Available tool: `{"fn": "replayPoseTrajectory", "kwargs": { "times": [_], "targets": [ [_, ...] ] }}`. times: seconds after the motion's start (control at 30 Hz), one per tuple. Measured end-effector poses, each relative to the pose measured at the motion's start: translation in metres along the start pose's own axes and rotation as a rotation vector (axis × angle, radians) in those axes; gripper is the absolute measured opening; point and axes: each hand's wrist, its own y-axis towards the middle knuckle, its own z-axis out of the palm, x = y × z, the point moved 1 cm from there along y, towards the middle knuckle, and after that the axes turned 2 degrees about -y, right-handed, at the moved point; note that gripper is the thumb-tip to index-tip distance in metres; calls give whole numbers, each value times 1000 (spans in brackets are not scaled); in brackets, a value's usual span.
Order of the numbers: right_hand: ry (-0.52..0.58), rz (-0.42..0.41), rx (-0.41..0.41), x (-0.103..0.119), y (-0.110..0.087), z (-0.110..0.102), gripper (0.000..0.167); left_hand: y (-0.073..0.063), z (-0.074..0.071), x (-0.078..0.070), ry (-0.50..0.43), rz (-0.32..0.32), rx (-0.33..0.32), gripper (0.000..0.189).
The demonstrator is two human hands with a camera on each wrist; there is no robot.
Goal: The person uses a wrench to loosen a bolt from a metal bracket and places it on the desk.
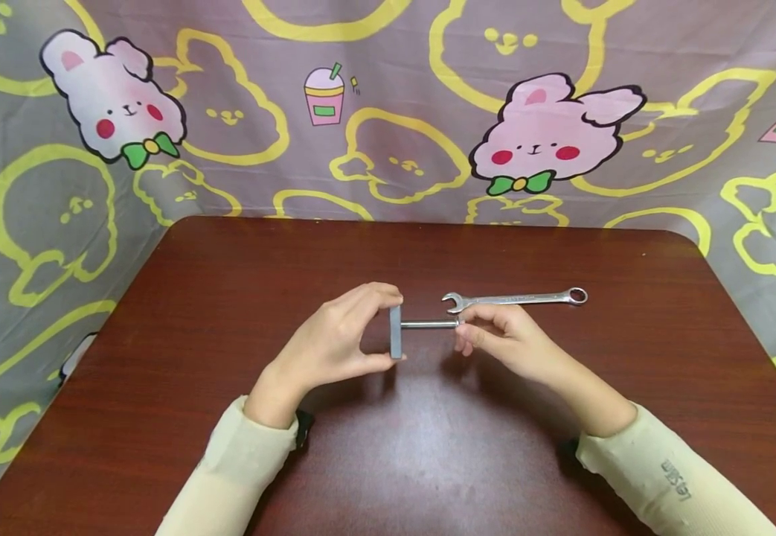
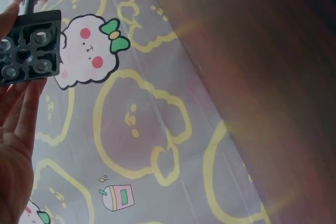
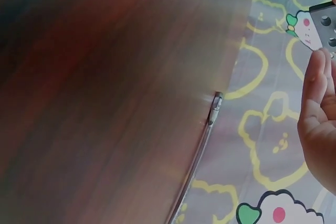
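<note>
Between the thumb and fingers of my left hand [image 1: 344, 327] I hold a grey square plate [image 1: 396, 332] upright on edge above the table. Its face, pierced with several round holes, shows in the left wrist view as a dark block [image 2: 31, 45]. A silver bolt [image 1: 428, 324] stands straight out from the plate towards the right. Thumb and fingertips of my right hand [image 1: 511, 339] pinch the bolt's far end. The right wrist view catches only part of the plate [image 3: 326, 24] at its right edge, with the bolt hidden there.
A silver combination wrench [image 1: 521, 299] lies on the brown wooden table [image 1: 401, 469], just behind my right hand. Its open end points left, close to the bolt in the head view. A patterned curtain [image 1: 401, 89] hangs around the table's back and sides.
</note>
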Motion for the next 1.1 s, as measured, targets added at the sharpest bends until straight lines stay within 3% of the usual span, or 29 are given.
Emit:
{"fn": "replayPoseTrajectory", "kwargs": {
  "times": [0.3, 0.47, 0.7, 0.97, 1.1],
  "targets": [
    [-19, -3, -62, 8, 0, 4, 23, -2, 1, 2, -15, -20, 14, 64],
    [7, -47, -84, 10, 0, 6, 22, -2, 1, 2, -21, -25, 13, 63],
    [-68, -108, -176, 13, 0, 8, 21, -3, 0, 1, -45, -61, 30, 63],
    [-120, -298, -245, 14, -3, 11, 30, -2, -1, 2, -131, -123, 36, 67],
    [-108, -331, -257, 13, -3, 12, 30, -2, -1, 2, -133, -130, 37, 66]
  ]
}}
